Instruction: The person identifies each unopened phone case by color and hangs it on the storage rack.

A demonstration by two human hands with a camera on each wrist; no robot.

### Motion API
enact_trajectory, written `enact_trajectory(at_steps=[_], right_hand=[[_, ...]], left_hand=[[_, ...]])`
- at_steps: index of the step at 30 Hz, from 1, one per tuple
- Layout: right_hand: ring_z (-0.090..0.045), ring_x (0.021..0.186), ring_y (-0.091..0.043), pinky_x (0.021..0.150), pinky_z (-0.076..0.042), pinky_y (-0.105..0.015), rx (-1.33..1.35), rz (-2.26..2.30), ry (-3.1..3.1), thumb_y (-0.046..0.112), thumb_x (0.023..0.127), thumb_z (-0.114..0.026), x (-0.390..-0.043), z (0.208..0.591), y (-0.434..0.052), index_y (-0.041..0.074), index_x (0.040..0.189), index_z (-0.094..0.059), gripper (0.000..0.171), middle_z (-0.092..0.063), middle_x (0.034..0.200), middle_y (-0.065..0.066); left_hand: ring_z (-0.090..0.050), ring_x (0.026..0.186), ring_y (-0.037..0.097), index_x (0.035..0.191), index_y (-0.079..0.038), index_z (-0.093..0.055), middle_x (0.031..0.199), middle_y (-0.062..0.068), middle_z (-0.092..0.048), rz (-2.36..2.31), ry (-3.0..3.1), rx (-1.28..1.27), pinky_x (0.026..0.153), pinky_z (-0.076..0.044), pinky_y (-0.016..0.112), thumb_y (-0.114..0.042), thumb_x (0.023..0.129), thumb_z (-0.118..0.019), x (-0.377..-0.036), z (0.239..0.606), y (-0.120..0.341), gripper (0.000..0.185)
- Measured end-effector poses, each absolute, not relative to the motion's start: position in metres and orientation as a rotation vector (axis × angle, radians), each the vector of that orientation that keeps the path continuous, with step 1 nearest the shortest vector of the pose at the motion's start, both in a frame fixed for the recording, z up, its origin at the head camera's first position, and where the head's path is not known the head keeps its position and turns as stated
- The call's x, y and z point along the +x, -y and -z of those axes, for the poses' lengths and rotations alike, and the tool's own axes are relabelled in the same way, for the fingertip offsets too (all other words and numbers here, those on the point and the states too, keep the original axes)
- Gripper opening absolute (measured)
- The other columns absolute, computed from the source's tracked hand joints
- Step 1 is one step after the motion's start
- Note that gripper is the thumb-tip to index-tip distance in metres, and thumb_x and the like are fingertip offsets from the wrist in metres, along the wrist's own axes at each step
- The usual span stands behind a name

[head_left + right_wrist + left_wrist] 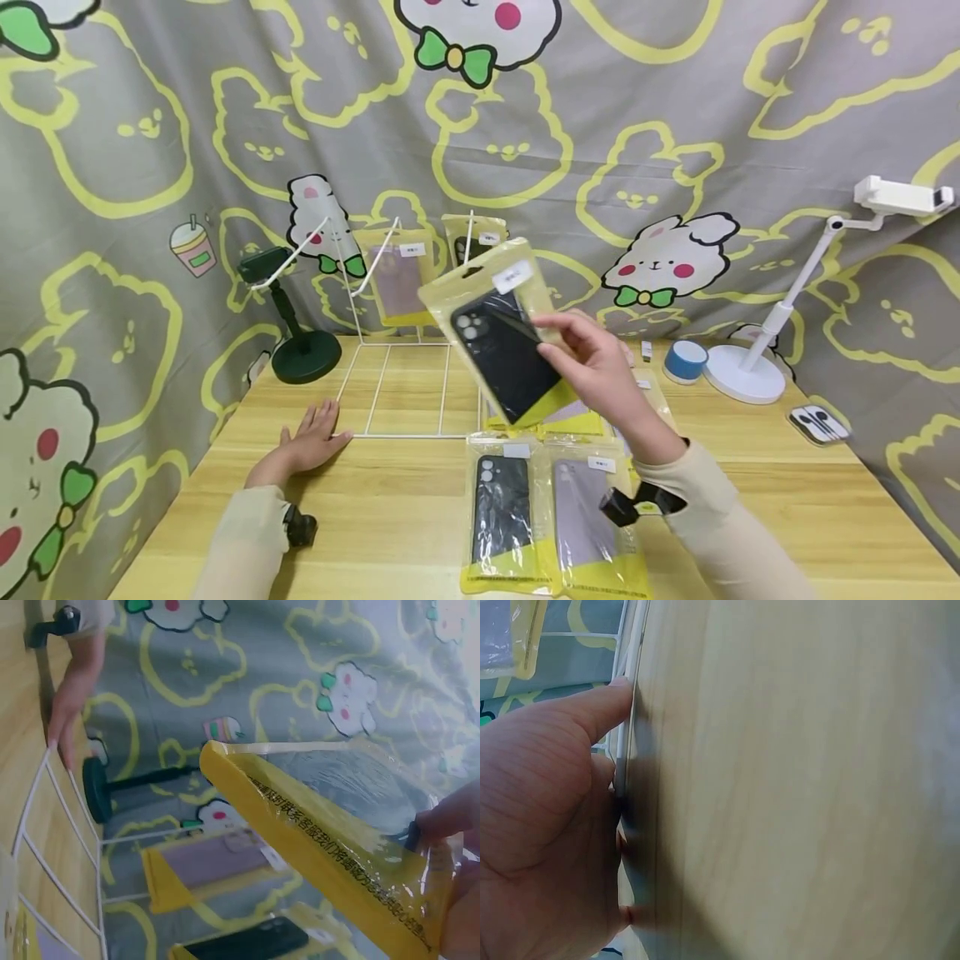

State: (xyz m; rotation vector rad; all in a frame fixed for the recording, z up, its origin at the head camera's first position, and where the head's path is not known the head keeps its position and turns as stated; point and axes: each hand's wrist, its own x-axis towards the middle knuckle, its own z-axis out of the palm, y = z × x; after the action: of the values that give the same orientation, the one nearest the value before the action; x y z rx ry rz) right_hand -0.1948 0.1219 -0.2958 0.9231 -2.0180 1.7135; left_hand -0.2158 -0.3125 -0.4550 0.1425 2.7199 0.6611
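Observation:
My right hand (600,367) pinches the right edge of a packaged black phone case (498,350), a clear bag with a yellow bottom, held up tilted before the white wire display rack (408,435). In the right wrist view the bag's yellow bottom (300,847) carries printed text. My left hand (307,442) lies on the table with fingers spread at the rack's front left corner. Its thumb touches the white wire in the left wrist view. A packaged purple case (397,279) and another dark packaged case (461,246) hang on the rack's hooks.
A black packaged case (501,508) and a purple one (585,512) lie in front, with more bags behind them. A dark green stand (306,357) is at left. At right stand a white lamp-like stand (744,373), a blue-and-white roll (685,363) and a small case (819,423).

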Motion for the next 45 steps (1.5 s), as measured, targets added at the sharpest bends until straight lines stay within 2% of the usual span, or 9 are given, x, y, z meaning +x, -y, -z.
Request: enact_trajectory(at_steps=[4,7,14,21,29,33,37,43,45], right_hand=[[-0.053,0.094,-0.008,0.080,-0.047,-0.015,0.880,-1.724,2.086,-0.008,0.087,-0.061,-0.202,0.296,-0.106,-0.007,0.115,-0.061,0.029,-0.058,0.113,-0.016],[-0.053,0.103,-0.006,0.086,-0.045,-0.015,0.810,-1.741,2.139,-0.005,0.088,-0.061,-0.209,0.299,-0.103,-0.005,0.116,-0.062,0.028,-0.059,0.116,-0.017],[-0.051,0.088,-0.006,0.075,-0.043,-0.014,0.651,-1.760,2.207,-0.002,0.088,-0.062,-0.226,0.310,-0.103,-0.003,0.116,-0.063,0.028,-0.061,0.117,-0.016],[-0.046,0.090,-0.010,0.082,-0.039,-0.019,0.504,-1.768,2.198,-0.001,0.086,-0.064,-0.262,0.315,-0.090,-0.002,0.113,-0.064,0.027,-0.062,0.113,-0.015],[-0.046,0.084,-0.013,0.076,-0.038,-0.020,0.312,-1.728,2.186,-0.003,0.084,-0.063,-0.314,0.321,-0.071,-0.005,0.107,-0.065,0.023,-0.064,0.110,-0.017],[-0.044,0.080,-0.012,0.072,-0.038,-0.020,0.312,-1.721,2.222,-0.005,0.084,-0.060,-0.328,0.325,-0.069,-0.006,0.108,-0.064,0.024,-0.061,0.103,-0.017],[-0.048,0.084,-0.015,0.075,-0.040,-0.020,0.373,-1.749,2.246,-0.008,0.084,-0.058,-0.332,0.330,-0.075,-0.008,0.111,-0.061,0.027,-0.060,0.106,-0.018],[-0.055,0.107,-0.033,0.090,-0.046,-0.028,0.497,-1.851,2.271,-0.011,0.085,-0.058,-0.327,0.342,-0.097,-0.013,0.121,-0.053,0.036,-0.055,0.115,-0.029],[-0.055,0.107,-0.032,0.090,-0.046,-0.026,0.499,-1.855,2.292,-0.009,0.086,-0.059,-0.323,0.348,-0.109,-0.012,0.121,-0.052,0.036,-0.056,0.115,-0.028]], left_hand=[[0.017,0.138,0.045,0.149,0.005,0.000,0.154,0.026,0.008,-0.667,-2.720,0.142,0.094,0.019,0.071,-0.046,0.099,-0.040,-0.215,0.456,0.313,0.082],[0.016,0.138,0.046,0.149,0.005,0.000,0.154,0.027,0.008,-0.659,-2.719,0.142,0.095,0.018,0.071,-0.046,0.099,-0.040,-0.215,0.455,0.313,0.081],[0.015,0.138,0.046,0.149,0.006,-0.001,0.154,0.027,0.007,-0.663,-2.718,0.140,0.095,0.017,0.072,-0.044,0.100,-0.040,-0.213,0.451,0.310,0.080],[0.017,0.138,0.045,0.149,0.005,0.000,0.154,0.026,0.008,-0.676,-2.715,0.152,0.095,0.020,0.071,-0.046,0.099,-0.040,-0.214,0.452,0.310,0.081],[0.020,0.138,0.042,0.149,0.003,0.002,0.155,0.024,0.010,-0.742,-2.721,0.163,0.093,0.024,0.069,-0.054,0.097,-0.038,-0.216,0.459,0.314,0.087],[0.019,0.138,0.043,0.149,0.004,0.002,0.154,0.025,0.010,-0.702,-2.714,0.148,0.094,0.022,0.070,-0.050,0.098,-0.038,-0.215,0.458,0.313,0.085],[0.018,0.138,0.044,0.149,0.005,0.001,0.154,0.026,0.009,-0.692,-2.708,0.145,0.094,0.021,0.070,-0.049,0.099,-0.039,-0.216,0.457,0.313,0.084],[0.021,0.138,0.041,0.150,0.001,0.000,0.155,0.023,0.010,-0.824,-2.704,0.185,0.092,0.026,0.069,-0.058,0.095,-0.039,-0.216,0.461,0.317,0.090],[0.021,0.139,0.040,0.151,-0.001,0.000,0.156,0.021,0.010,-0.820,-2.713,0.184,0.092,0.025,0.069,-0.061,0.094,-0.038,-0.216,0.463,0.319,0.091]])
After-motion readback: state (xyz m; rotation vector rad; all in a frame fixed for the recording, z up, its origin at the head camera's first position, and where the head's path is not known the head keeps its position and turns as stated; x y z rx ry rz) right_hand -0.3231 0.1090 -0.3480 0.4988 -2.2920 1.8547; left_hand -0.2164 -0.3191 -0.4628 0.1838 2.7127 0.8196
